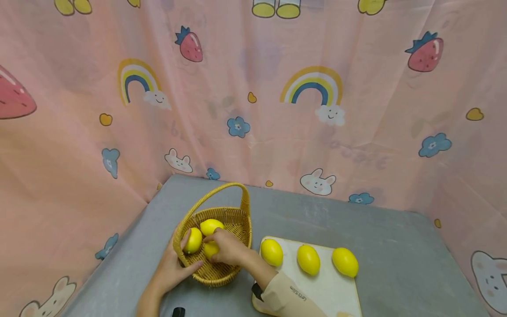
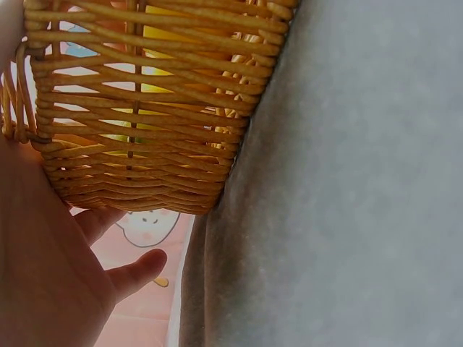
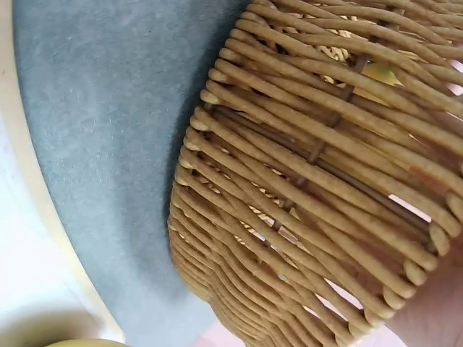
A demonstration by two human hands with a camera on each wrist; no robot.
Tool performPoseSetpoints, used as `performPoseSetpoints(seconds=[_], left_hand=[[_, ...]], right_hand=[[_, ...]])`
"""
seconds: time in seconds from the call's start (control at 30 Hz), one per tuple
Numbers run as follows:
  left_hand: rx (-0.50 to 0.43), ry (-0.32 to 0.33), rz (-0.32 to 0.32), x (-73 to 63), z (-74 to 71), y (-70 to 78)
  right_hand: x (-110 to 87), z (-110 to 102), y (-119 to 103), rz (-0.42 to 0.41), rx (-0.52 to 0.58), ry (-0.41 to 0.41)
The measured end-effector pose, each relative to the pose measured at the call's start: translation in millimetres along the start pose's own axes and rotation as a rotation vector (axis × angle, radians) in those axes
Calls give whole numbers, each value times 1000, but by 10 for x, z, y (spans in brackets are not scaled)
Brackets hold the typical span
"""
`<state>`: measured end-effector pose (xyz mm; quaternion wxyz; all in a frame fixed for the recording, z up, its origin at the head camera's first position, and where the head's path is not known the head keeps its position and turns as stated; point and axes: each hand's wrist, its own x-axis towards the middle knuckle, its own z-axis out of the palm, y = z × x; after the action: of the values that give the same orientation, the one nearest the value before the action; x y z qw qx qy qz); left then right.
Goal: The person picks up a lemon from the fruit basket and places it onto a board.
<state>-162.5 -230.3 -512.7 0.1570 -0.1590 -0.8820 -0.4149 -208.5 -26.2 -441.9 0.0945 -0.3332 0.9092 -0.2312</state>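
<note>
Small dark lettering on the beige sleeve (image 1: 297,304), bottom centre of the frame, looks like "Let's Slim". Faint marks on the pink curtain (image 1: 257,66) behind are too pale to read; its printed rainbows, strawberries, rabbits and blue flowers show clearly.

Left of centre in the lower half, a yellow wicker basket (image 1: 215,277) with an arched handle (image 1: 214,193) stands on a grey-covered table (image 1: 396,259). The right hand (image 1: 229,248) reaches into it from the right, fingers bent, and pinches a lemon (image 1: 210,250) between thumb and fingertips. That lemon is inside the basket, partly hidden by the fingers. A second lemon (image 1: 211,226) lies just beyond the fingertips, towards the upper part of the basket, and a third lemon (image 1: 193,241) sits at the left inner wall, between the two hands.

The left hand (image 1: 171,267) grips the basket's left side near the foot of the handle, its thumb over the near rim; in the left wrist view two of its fingers extend beside the wickerwork, apart from each other.

To the right of the basket, a white board (image 1: 325,290) with a tan edge bears a row of three lemons (image 1: 308,259), well spaced. A small black object (image 1: 179,312) shows at the bottom edge, by the left forearm.
</note>
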Motion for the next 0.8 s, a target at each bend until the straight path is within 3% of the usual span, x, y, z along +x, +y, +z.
performPoseSetpoints(seconds=[0.33, 0.63, 0.8], left_hand=[[-27, -14, -9, 26, 5, -17], [-36, -25, -26, 25, -3, 0], [-35, -33, -35, 19, -14, -4]], right_hand=[[-118, -223, 25, -40, 253, 195], [-500, -463, 180, -14, 536, 262], [-774, -542, 363, 24, 595, 307]])
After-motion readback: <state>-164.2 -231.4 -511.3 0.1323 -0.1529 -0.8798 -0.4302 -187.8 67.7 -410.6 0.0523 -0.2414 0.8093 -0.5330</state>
